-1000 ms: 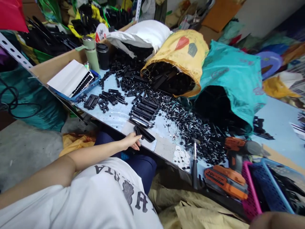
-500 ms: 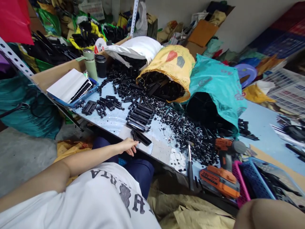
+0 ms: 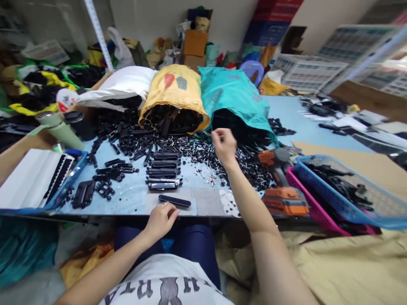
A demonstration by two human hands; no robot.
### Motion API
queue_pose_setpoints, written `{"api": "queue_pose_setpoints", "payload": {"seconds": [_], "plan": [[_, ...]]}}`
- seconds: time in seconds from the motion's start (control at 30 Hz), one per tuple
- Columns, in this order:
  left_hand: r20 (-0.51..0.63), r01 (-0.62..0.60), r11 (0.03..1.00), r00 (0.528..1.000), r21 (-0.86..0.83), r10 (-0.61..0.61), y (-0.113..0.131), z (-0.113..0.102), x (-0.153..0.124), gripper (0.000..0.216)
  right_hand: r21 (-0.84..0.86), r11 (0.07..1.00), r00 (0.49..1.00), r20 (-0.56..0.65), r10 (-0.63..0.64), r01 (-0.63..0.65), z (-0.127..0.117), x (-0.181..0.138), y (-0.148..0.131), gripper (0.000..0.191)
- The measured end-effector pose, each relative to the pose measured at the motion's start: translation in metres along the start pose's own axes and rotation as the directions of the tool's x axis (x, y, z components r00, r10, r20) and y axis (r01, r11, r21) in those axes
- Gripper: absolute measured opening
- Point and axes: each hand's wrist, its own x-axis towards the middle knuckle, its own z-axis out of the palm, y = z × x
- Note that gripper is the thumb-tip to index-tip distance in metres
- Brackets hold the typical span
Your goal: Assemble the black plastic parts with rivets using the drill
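Where the pale-blue tabletop (image 3: 127,197) begins at left, a shallow blue plastic basket (image 3: 83,162) bearing a white, paper-like block (image 3: 25,176) sits right by the front edge, a pale-green bottle (image 3: 63,133) and a black lidded cup (image 3: 81,127) behind it. Next come a flat black plastic block (image 3: 84,195) and loose small black links (image 3: 116,171); in front of the links, bare surface runs to the edge.

The left hand (image 3: 160,220) overlaps that edge, its fingers curled and thumb close to forefinger; whether they hold anything, I cannot tell. Just beyond them a slim, round-ended black bar (image 3: 174,201) lies on a pale flat sheet (image 3: 152,197), nearly parallel to the edge; contact is unclear. A narrow gap separates it from a row of black bars (image 3: 163,173) behind. Farther back, a yellow woven sack (image 3: 178,91) opens forward.

The right hand (image 3: 224,146) is out over a dense spread of black parts and metal pins (image 3: 200,154), before a teal sack's (image 3: 235,95) mouth, fingers bent inward; their grip cannot be told. Its forearm passes between flat white discs (image 3: 226,202) and an orange-and-grey cordless drill (image 3: 284,197), with little room there. Rightmost, a pink plastic basket (image 3: 313,207) and a deeper blue basket (image 3: 333,195) jut past the front edge.
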Motion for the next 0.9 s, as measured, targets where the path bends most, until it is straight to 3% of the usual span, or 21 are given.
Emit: {"api": "queue_pose_setpoints", "payload": {"seconds": [0.07,0.1,0.17,0.23,0.33,0.4,0.53,0.7,0.77,0.83,0.87,0.9], "plan": [[-0.052,-0.198,0.964,0.976,0.177,0.21,0.001,-0.004,0.011,0.025,-0.207,0.949,0.967,0.04,0.253,-0.24,0.004,0.004,0.031,0.03],[-0.023,-0.261,0.936,0.961,0.238,0.274,0.0,-0.004,0.018,0.028,-0.33,0.865,0.91,0.039,0.412,-0.378,0.004,0.007,0.047,0.03],[0.093,-0.329,0.892,0.944,0.311,0.316,-0.003,0.0,0.032,0.033,-0.503,0.635,0.748,-0.034,0.663,-0.586,0.0,0.01,0.08,0.035],[0.194,-0.356,0.87,0.932,0.341,0.305,-0.007,0.005,0.043,0.032,-0.547,0.472,0.618,-0.108,0.779,-0.691,-0.007,0.011,0.11,0.04],[0.249,-0.385,0.851,0.917,0.357,0.311,-0.012,0.013,0.052,0.031,-0.567,0.403,0.549,-0.105,0.829,-0.718,-0.02,0.007,0.141,0.039],[0.245,-0.41,0.835,0.909,0.368,0.338,-0.015,0.016,0.055,0.031,-0.584,0.41,0.558,-0.091,0.825,-0.7,-0.025,0.006,0.152,0.038],[0.205,-0.425,0.801,0.905,0.422,0.373,-0.022,0.015,0.054,0.034,-0.621,0.452,0.626,-0.082,0.775,-0.641,-0.031,0.015,0.15,0.039],[0.205,-0.428,0.774,0.903,0.466,0.377,-0.034,0.011,0.052,0.036,-0.677,0.58,0.819,-0.059,0.57,-0.453,-0.037,0.016,0.098,0.041],[0.221,-0.42,0.764,0.908,0.49,0.357,-0.037,0.009,0.051,0.035,-0.666,0.684,0.886,0.076,0.458,-0.297,-0.039,-0.005,0.063,0.042],[0.222,-0.393,0.767,0.919,0.507,0.324,-0.037,0.007,0.05,0.032,-0.563,0.825,0.897,0.341,0.282,-0.045,-0.04,-0.039,0.028,0.038],[0.223,-0.381,0.776,0.925,0.503,0.309,-0.037,0.005,0.05,0.031,-0.45,0.887,0.853,0.499,0.152,0.105,-0.04,-0.06,0.011,0.035],[0.228,-0.372,0.789,0.927,0.489,0.297,-0.036,0.004,0.049,0.03,-0.3,0.923,0.766,0.642,0.008,0.242,-0.04,-0.081,-0.003,0.033]]}}
